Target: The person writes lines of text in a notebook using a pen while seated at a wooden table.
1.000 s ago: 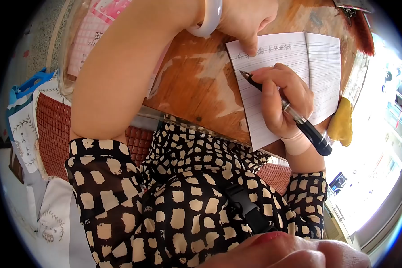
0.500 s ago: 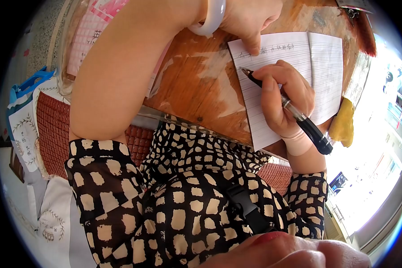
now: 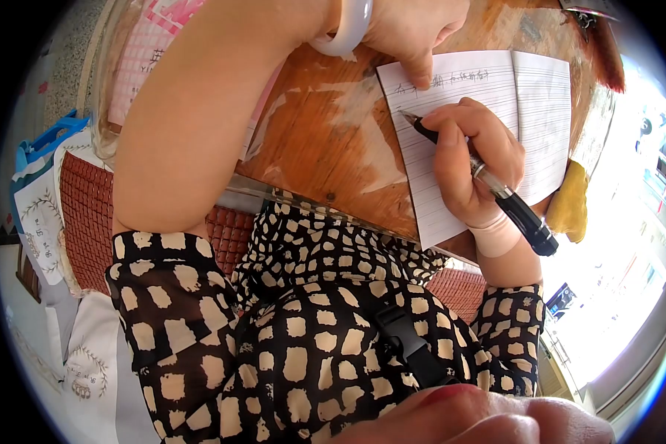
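My right hand [image 3: 481,159] is closed round a black and clear pen [image 3: 522,214], its tip touching or just over the lined paper [image 3: 536,133]. Handwriting runs along the paper's upper part, above the pen tip. At the top of the view, my left hand [image 3: 414,33], with a pale bangle [image 3: 354,29] at its wrist, rests one stretched finger on the sheet beside the writing. It holds nothing visible; its other fingers look curled and are partly hidden. A fold or page edge crosses the paper right of the middle.
The paper lies on a brown wooden table [image 3: 325,140] with a clear cover. A pink printed sheet [image 3: 137,74] is at the left, a yellow object [image 3: 570,203] at the right edge. Red bristles [image 3: 605,59] show at the upper right. Woven reddish seating [image 3: 89,222] is below left.
The paper has shifted slightly up and to the right in view. My right hand and the pen have moved slightly right, while my left finger stays on the sheet.
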A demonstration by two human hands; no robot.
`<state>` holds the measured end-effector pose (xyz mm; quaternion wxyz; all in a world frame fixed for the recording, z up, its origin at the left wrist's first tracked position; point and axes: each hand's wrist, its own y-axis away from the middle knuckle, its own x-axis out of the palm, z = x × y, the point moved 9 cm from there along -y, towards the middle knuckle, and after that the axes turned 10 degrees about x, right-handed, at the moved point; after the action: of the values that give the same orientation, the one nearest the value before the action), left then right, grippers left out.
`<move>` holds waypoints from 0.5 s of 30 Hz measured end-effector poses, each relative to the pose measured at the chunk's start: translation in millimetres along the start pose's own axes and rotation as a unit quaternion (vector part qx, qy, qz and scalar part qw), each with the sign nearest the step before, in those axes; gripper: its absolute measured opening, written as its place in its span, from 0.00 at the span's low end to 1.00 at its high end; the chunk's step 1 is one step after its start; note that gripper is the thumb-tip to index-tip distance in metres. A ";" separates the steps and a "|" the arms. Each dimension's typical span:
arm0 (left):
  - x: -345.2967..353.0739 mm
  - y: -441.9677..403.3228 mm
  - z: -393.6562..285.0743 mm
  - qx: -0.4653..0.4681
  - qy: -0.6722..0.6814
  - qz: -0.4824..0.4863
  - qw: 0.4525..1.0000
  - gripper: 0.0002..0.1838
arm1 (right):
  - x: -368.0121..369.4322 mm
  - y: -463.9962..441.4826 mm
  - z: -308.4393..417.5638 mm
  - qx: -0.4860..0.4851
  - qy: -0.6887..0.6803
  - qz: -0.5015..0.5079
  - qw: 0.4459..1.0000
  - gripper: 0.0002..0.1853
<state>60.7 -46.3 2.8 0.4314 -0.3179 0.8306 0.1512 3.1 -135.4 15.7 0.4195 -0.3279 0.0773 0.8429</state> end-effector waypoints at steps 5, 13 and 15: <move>-1.5 1.3 -1.6 -0.006 0.005 0.002 1.000 0.15 | -1.0 -0.6 0.7 0.004 0.012 -0.002 1.000 0.02; 1.1 0.0 0.7 -0.007 0.021 0.010 1.000 0.15 | -5.2 -0.9 -3.5 0.016 0.002 -0.007 1.000 0.02; -1.7 2.3 -4.2 0.000 0.007 -0.005 1.000 0.15 | -5.7 -0.8 -5.0 0.024 0.000 -0.007 1.000 0.02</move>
<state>57.3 -46.1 6.5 0.4260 -0.3230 0.8323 0.1468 8.5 -140.6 15.4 0.4334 -0.3183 0.0946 0.8378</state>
